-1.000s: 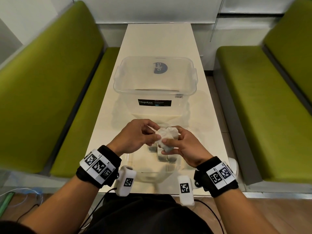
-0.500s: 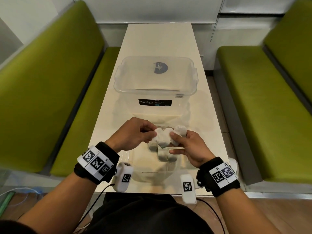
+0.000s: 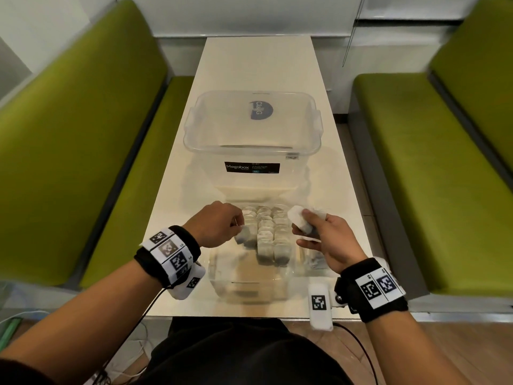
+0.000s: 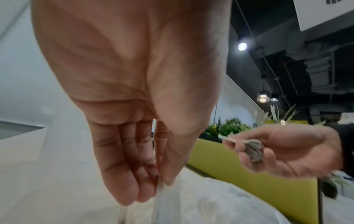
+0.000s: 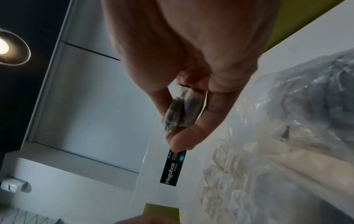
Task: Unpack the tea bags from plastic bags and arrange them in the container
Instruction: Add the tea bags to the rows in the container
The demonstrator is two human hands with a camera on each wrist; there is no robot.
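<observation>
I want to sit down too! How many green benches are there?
2: one green bench left of the table, another to its right. More may be outside the picture.

A long cream tabletop [image 3: 258, 65] runs toward 12 o'clock. 2 green benches [image 3: 83, 151] flank it at 9 and 3 o'clock. Wood floor [image 3: 458, 345] shows at 5 o'clock.

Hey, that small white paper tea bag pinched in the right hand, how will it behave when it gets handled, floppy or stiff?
Probably soft and floppy: the small white paper tea bag looks crumpled between the right hand's fingertips. Likely very light, since a fingertip pinch alone holds it. Its thin paper could tear if squeezed hard.
</observation>
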